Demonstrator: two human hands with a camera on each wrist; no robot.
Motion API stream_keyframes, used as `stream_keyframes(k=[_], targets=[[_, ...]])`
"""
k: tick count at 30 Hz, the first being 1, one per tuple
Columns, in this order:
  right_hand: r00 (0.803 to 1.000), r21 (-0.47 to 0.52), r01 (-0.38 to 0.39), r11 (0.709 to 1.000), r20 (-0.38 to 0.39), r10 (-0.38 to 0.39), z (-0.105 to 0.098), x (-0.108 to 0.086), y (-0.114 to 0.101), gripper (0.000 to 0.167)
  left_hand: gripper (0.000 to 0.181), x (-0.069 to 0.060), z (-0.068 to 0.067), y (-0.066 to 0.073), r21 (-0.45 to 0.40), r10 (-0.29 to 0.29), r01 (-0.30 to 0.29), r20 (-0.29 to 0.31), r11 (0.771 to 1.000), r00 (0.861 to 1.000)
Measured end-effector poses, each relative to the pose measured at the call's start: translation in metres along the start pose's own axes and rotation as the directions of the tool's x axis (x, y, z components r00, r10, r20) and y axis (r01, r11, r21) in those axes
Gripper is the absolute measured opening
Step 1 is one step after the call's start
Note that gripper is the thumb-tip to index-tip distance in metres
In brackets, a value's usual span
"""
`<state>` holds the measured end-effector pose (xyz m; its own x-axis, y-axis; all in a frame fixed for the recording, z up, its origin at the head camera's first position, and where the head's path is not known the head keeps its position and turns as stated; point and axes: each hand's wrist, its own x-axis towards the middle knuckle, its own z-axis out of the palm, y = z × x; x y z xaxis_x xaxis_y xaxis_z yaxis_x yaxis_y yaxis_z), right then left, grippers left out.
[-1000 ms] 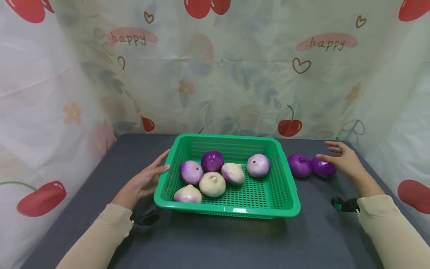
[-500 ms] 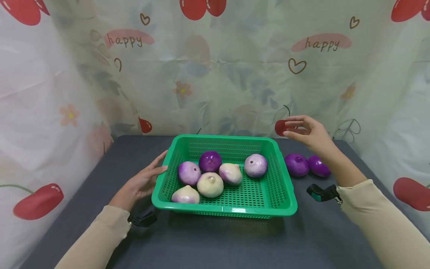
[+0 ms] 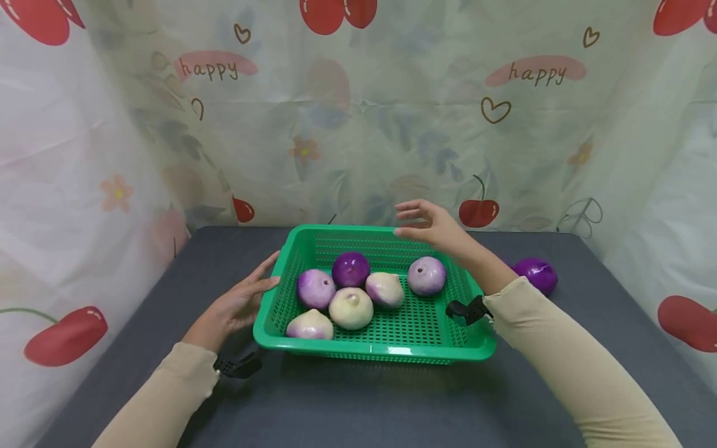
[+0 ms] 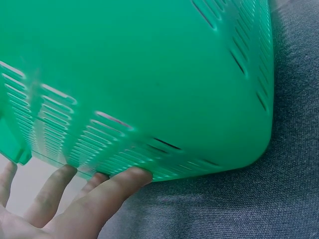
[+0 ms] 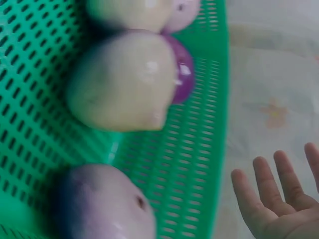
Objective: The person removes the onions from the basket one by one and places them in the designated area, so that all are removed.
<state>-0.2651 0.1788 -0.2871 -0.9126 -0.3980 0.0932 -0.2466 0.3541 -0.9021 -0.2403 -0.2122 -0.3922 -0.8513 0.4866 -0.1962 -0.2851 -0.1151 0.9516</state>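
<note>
One green basket, long axis left-right; left hand touching side, right hand apart, both unclenched

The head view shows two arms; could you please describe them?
The left sleeve and right sleeve are beige with wavy cuffs. The left hand and right hand are gloveless. Each wrist wears a black device; the right one shows teal.

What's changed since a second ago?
The right grip swept left from the purple onions on the table to the green basket's far side; its forearm now hides most of one. Unchanged: the left grip against the basket's left side, and six vegetables inside.
</note>
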Motion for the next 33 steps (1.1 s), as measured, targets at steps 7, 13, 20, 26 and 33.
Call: stream_keyframes(k=[7, 13, 20, 26, 33], targets=[[0.985, 0.025, -0.132, 0.991, 0.111, 0.128, 0.025, 0.014, 0.023, 0.059, 0.070, 0.001, -0.003, -0.002, -0.002, -0.005, 0.005, -0.011, 1.000, 1.000], [0.956, -0.052, -0.202, 0.978, 0.207, 0.209, 0.034, 0.017, 0.039, 0.064, 0.068, 0.002, -0.002, -0.003, -0.005, -0.011, 0.011, -0.011, 1.000, 1.000], [0.908, -0.170, -0.236, 0.957, 0.313, 0.279, 0.039, 0.017, 0.045, 0.066, 0.069, 0.002, -0.001, -0.002, -0.013, -0.013, 0.012, -0.016, 1.000, 1.000], [0.850, -0.194, -0.302, 0.933, 0.389, 0.356, 0.041, 0.016, 0.050, 0.068, 0.069, 0.003, -0.003, -0.002, -0.002, -0.005, 0.005, -0.007, 1.000, 1.000], [0.828, -0.170, -0.334, 0.927, 0.417, 0.375, 0.049, 0.015, 0.054, 0.072, 0.069, 0.001, -0.001, -0.001, -0.020, -0.005, 0.005, -0.003, 1.000, 1.000]])
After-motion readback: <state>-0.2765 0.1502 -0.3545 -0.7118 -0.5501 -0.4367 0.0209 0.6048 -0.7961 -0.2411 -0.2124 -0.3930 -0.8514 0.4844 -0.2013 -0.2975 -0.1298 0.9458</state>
